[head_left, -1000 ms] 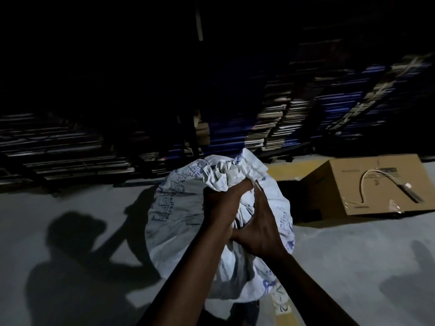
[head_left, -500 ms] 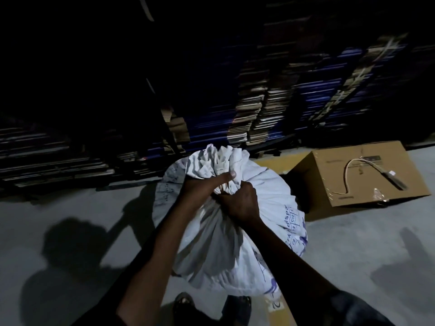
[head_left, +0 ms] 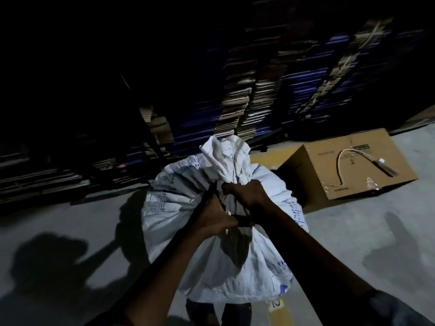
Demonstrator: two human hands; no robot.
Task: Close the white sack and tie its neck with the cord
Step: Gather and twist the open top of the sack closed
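Sack [head_left: 211, 255], white with blue print, stands full on the concrete floor [head_left: 353, 255]; contents not visible. Its gathered neck [head_left: 226, 158] bunches upward. Right hand [head_left: 247, 194] is clenched around the neck just below the bunch. Left hand [head_left: 213, 218], nearer the camera and touching the sack, has fingers curled tight on a dark cord [head_left: 243, 220]. Right of the sack lies a cardboard box [head_left: 353, 184], a cable [head_left: 341, 161] on top; box interior unseen.
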